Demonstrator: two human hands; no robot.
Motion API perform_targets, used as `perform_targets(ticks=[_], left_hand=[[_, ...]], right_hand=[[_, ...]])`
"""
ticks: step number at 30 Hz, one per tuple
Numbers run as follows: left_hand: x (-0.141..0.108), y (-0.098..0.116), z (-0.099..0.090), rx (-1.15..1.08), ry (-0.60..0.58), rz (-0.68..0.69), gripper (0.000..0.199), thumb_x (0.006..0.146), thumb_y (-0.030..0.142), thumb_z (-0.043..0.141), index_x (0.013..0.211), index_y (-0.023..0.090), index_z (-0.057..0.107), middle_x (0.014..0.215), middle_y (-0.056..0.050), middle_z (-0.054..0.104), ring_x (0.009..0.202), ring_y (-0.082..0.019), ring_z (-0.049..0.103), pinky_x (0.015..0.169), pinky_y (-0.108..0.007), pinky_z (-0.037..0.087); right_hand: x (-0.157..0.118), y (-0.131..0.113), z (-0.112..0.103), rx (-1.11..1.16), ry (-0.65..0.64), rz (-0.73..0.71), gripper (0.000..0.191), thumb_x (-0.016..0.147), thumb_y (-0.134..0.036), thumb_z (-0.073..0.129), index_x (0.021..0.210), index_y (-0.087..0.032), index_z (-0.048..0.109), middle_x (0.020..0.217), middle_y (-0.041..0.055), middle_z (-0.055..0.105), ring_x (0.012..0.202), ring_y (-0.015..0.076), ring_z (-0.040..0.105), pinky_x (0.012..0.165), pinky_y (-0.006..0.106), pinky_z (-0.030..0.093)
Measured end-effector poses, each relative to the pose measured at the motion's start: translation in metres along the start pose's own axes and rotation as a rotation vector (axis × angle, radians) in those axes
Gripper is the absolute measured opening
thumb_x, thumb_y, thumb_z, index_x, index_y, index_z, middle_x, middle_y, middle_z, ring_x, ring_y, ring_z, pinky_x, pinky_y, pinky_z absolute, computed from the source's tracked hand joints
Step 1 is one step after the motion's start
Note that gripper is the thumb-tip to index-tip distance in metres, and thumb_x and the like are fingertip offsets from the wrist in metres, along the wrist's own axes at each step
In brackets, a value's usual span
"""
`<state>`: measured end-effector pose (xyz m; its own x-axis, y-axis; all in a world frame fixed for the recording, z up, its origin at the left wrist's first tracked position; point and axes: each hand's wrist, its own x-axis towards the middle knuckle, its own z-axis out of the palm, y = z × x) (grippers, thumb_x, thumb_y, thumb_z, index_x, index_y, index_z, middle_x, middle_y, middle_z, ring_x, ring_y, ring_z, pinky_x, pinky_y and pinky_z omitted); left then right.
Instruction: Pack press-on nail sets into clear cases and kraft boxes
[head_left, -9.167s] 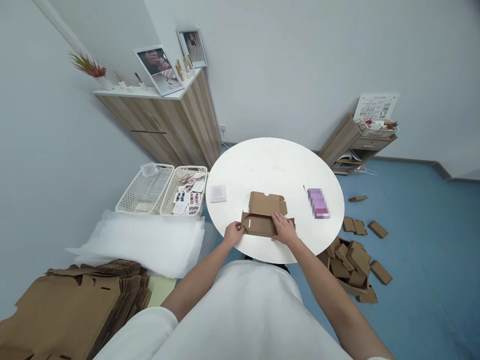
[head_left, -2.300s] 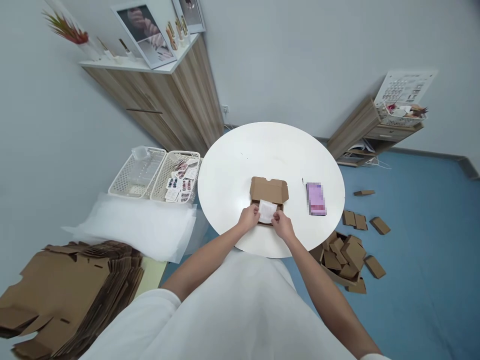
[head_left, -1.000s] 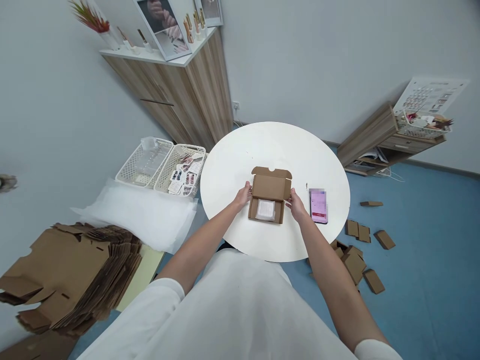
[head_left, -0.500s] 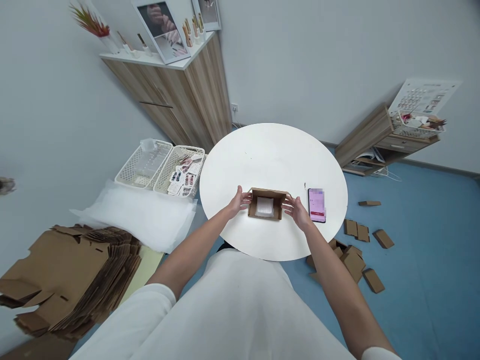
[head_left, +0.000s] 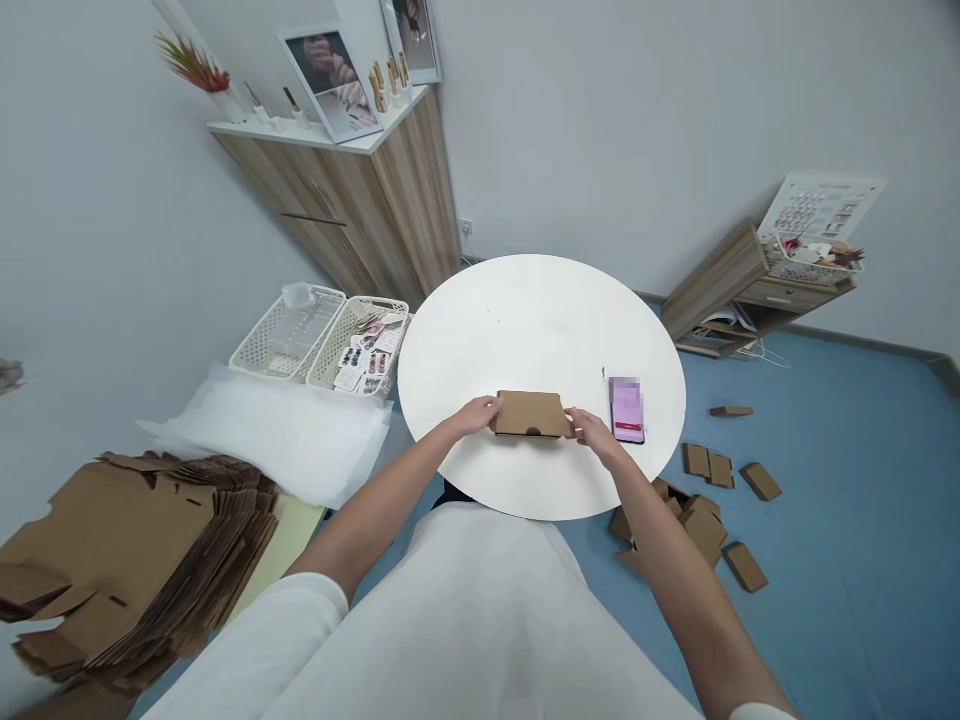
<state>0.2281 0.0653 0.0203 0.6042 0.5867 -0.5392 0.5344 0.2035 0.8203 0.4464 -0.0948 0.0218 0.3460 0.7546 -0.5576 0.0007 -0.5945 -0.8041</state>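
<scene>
On the round white table (head_left: 540, 320) lies a small brown cardboard box (head_left: 531, 410) with its lid down over the top. My left hand (head_left: 478, 413) grips the box's left end, fingers pressed against the side. At the right end, my right hand (head_left: 589, 428) has its fingers closed on the box's edge, where a side flap sticks out a little. The inside of the box is hidden by the lid. A phone (head_left: 627, 410) with a lit pink screen lies just right of my right hand.
Left of the table stand a basket of printed cards (head_left: 319, 370) and a basket with clear plastic (head_left: 259, 365), beside white sheets (head_left: 300, 440). Flat cardboard (head_left: 135, 530) is stacked lower left. Several small boxes (head_left: 745, 567) lie on the floor at right.
The box's lid has come down and covers the white wrapped packet that showed inside. My hands have closed in on the box's ends. The view has shifted slightly.
</scene>
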Motion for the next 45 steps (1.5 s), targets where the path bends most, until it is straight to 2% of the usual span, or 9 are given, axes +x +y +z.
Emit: perform_targets(ticks=[4,8,11,15,21,24,29,36,45], left_hand=[[-0.005,-0.011,0.01,0.257,0.081,-0.035,0.054,0.066,0.053,0.055,0.109,0.02,0.05,0.093,-0.009,0.065,0.085,-0.023,0.06,0.071,-0.028,0.041],[-0.01,-0.021,0.022,0.605,0.13,-0.122,0.052,0.073,0.049,0.045,0.114,0.017,0.041,0.098,-0.011,0.063,0.095,-0.026,0.056,0.076,-0.034,0.039],[-0.01,-0.027,0.03,0.771,0.173,-0.18,0.043,0.075,0.045,0.042,0.109,0.018,0.043,0.099,-0.012,0.062,0.094,-0.028,0.056,0.08,-0.04,0.036],[-0.009,-0.035,0.036,0.833,0.219,-0.209,0.041,0.075,0.044,0.042,0.105,0.017,0.044,0.097,-0.012,0.061,0.091,-0.028,0.056,0.079,-0.043,0.035],[-0.018,-0.046,0.034,0.785,0.298,0.075,0.043,0.075,0.039,0.043,0.113,0.019,0.045,0.117,-0.011,0.05,0.108,-0.027,0.045,0.084,-0.04,0.035],[-0.026,-0.05,0.033,0.682,0.226,0.154,0.042,0.073,0.032,0.046,0.113,0.021,0.047,0.114,-0.008,0.053,0.104,-0.026,0.047,0.083,-0.037,0.037],[-0.033,-0.047,0.034,0.425,0.1,0.31,0.044,0.067,0.022,0.054,0.111,0.024,0.05,0.097,-0.003,0.058,0.086,-0.019,0.054,0.073,-0.029,0.041],[-0.027,-0.033,0.028,0.415,0.178,0.361,0.044,0.064,0.028,0.06,0.107,0.02,0.054,0.083,-0.004,0.054,0.076,-0.017,0.051,0.066,-0.027,0.041],[-0.015,-0.021,0.021,0.457,0.182,0.357,0.027,0.074,0.024,0.048,0.1,0.023,0.057,0.078,-0.001,0.054,0.07,-0.015,0.051,0.063,-0.025,0.04]], right_hand=[[0.0,0.011,0.01,-0.297,0.116,0.044,0.05,0.073,-0.052,0.048,0.109,-0.018,0.053,0.088,0.0062,0.065,0.078,0.0177,0.059,0.071,0.029,0.041],[0.0,0.025,0.023,-0.586,0.208,0.14,0.051,0.075,-0.049,0.045,0.116,-0.02,0.046,0.096,0.0066,0.064,0.09,0.0195,0.058,0.073,0.029,0.04],[-0.002,0.032,0.032,-0.702,0.239,0.189,0.051,0.075,-0.05,0.043,0.117,-0.021,0.044,0.102,0.0084,0.062,0.094,0.0235,0.056,0.072,0.033,0.041],[-0.004,0.038,0.04,-0.744,0.254,0.175,0.049,0.076,-0.05,0.04,0.114,-0.019,0.047,0.103,0.0115,0.06,0.092,0.0274,0.056,0.07,0.037,0.041],[-0.008,0.051,0.038,-0.667,0.312,-0.102,0.048,0.074,-0.042,0.045,0.115,-0.017,0.047,0.116,0.012,0.051,0.108,0.0247,0.047,0.084,0.036,0.037],[-0.012,0.058,0.039,-0.58,0.263,-0.204,0.049,0.07,-0.037,0.05,0.116,-0.018,0.046,0.116,0.0091,0.052,0.109,0.0225,0.046,0.089,0.035,0.035],[-0.014,0.058,0.042,-0.344,0.18,-0.251,0.054,0.066,-0.036,0.057,0.117,-0.022,0.045,0.117,0.0066,0.051,0.108,0.0209,0.047,0.09,0.035,0.037],[-0.011,0.039,0.031,-0.052,0.162,-0.284,0.053,0.067,-0.04,0.058,0.116,-0.024,0.048,0.113,0.0067,0.052,0.102,0.0204,0.051,0.088,0.037,0.039],[-0.014,0.015,0.02,-0.033,0.143,-0.228,0.051,0.069,-0.049,0.054,0.113,-0.023,0.052,0.105,0.0059,0.056,0.096,0.0193,0.052,0.085,0.035,0.04]])
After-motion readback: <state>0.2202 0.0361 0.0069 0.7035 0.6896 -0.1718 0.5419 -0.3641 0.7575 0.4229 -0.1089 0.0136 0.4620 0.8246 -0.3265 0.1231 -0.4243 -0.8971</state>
